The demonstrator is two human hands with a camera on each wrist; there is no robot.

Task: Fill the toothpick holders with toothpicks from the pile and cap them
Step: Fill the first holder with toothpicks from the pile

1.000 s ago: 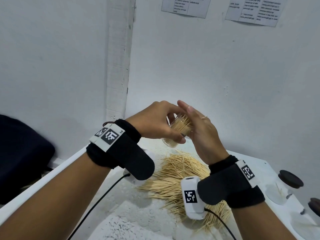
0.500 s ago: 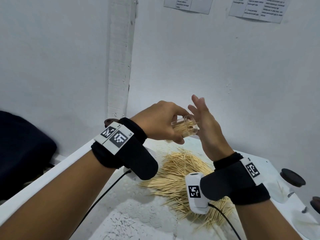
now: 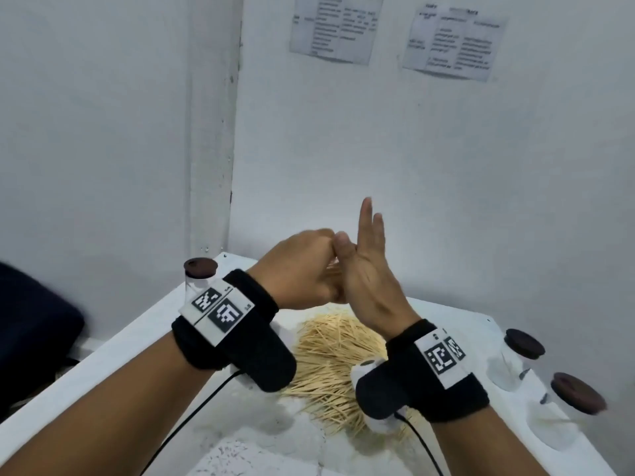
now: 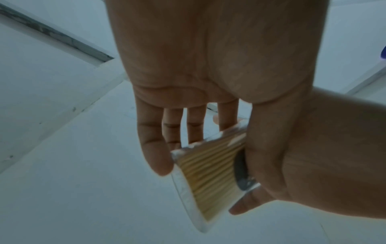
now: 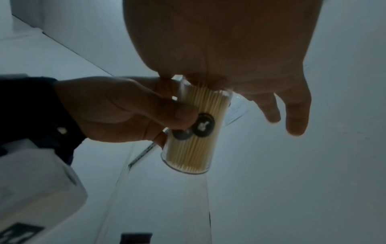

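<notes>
We hold the clear plastic cylindrical toothpick holder (image 5: pixel 194 132) in our left hand (image 3: pixel 299 273), above the table. The fingers and thumb are curled around its side wall. It carries a round dark sticker on the side and looks packed with pale wooden toothpicks (image 4: pixel 211 166).

Our right hand (image 3: pixel 367 269) is flat, with straight fingers pointing up, and it holds nothing. Its palm presses against the open mouth of the holder, where the tips of the sticks meet the skin, as the right wrist view shows. We judge that we are pushing the sticks level before capping.

The long axis of the holder runs from the right palm away toward its closed base, so the mouth faces the right hand and the base points off from it. The left hand is at the side of the tube, nearer to the mouth end.

The loose pile of wooden toothpicks (image 3: pixel 330 359) lies on the white table (image 3: pixel 144 341) just below both hands. Three other clear holders with dark brown round caps stand on the table: one (image 3: pixel 201 269) at the far left beside the left wrist, and two (image 3: pixel 524 345) (image 3: pixel 577 396) at the right edge. No loose cap for our holder is visible, so we cannot tell which hand is closer to it.
</notes>
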